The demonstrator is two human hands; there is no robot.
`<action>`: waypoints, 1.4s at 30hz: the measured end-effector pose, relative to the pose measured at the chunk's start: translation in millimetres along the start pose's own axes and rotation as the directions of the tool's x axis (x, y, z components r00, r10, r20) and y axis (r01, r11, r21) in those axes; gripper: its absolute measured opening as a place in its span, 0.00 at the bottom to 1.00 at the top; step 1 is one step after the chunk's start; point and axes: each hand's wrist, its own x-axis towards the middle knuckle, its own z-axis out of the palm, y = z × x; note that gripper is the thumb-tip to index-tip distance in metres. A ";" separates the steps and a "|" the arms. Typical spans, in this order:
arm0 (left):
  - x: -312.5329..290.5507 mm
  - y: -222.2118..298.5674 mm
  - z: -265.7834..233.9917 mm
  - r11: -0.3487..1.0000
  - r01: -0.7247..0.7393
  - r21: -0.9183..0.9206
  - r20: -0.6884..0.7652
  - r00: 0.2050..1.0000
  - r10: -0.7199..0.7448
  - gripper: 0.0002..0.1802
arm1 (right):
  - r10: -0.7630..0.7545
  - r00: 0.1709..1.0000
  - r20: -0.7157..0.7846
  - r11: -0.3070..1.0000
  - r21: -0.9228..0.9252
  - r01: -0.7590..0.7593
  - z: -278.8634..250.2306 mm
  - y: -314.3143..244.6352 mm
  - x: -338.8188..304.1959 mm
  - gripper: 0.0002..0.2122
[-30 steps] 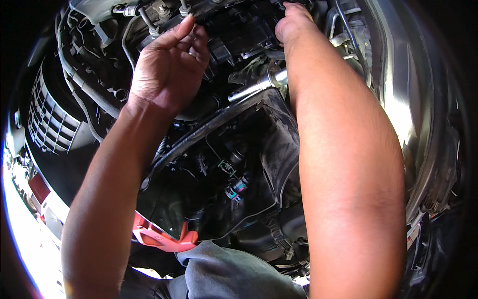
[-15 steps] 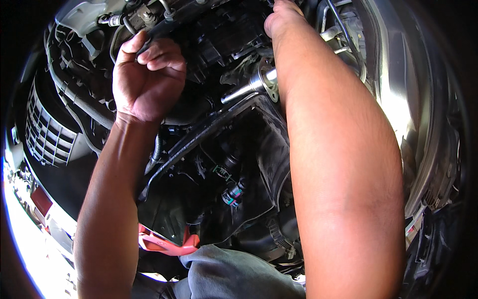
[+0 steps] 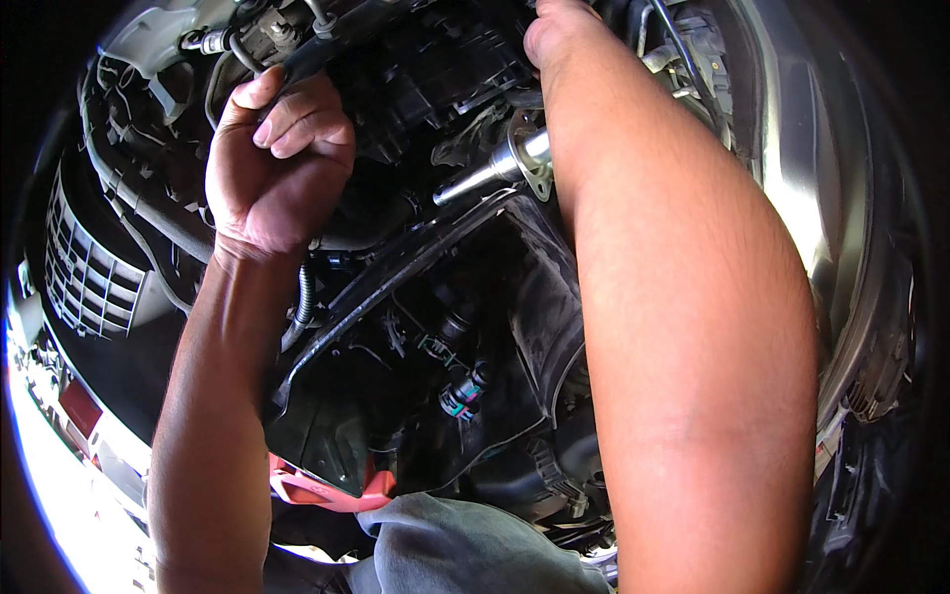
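At the upper left my left hand (image 3: 282, 163) is closed, palm up, with fingers curled and thumb pressed to a dark, narrow strip (image 3: 297, 91). The strip's far end merges into the black parts, so its full shape is hidden. My right arm (image 3: 683, 297) reaches far forward across the engine bay. Only the heel of my right hand (image 3: 556, 32) shows at the top edge; its fingers are out of the picture. Left of that forearm, a shiny metal pipe with a flange (image 3: 495, 176) lies at a slant above a long black bar (image 3: 396, 259).
Black engine parts (image 3: 435, 84) fill the upper middle. A corrugated hose (image 3: 305, 297) runs beside my left forearm. A connector with coloured marks (image 3: 462, 396) sits deep in the bay. A red part (image 3: 327, 492), a grey cloth (image 3: 445, 544) and a white grille (image 3: 89, 267) lie around.
My left hand has shifted slightly left and down, still closed on the strip. The right hand stays at the top edge, while the whole view has moved a little.
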 end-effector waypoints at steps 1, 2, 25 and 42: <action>1.8 0.8 -0.4 1.000 0.006 0.031 -0.013 1.000 -0.006 0.11 | -0.011 1.000 -0.005 0.999 -0.048 0.010 3.1 -4.7 -9.2 0.06; 3.2 1.7 -1.1 0.999 0.015 0.047 -0.024 1.000 -0.013 0.11 | -0.028 1.000 -0.002 0.993 -0.116 0.027 6.9 -11.3 -18.9 0.06; 8.1 2.1 -10.6 0.992 -0.043 0.121 -0.125 0.990 0.058 0.12 | 0.359 0.615 0.702 0.062 -0.676 0.734 91.4 -72.8 -219.3 0.14; 5.7 1.2 -10.1 0.999 -0.020 0.034 -0.050 0.999 0.021 0.14 | 0.028 0.782 0.623 -0.073 -0.779 0.623 93.1 -43.6 -205.6 0.16</action>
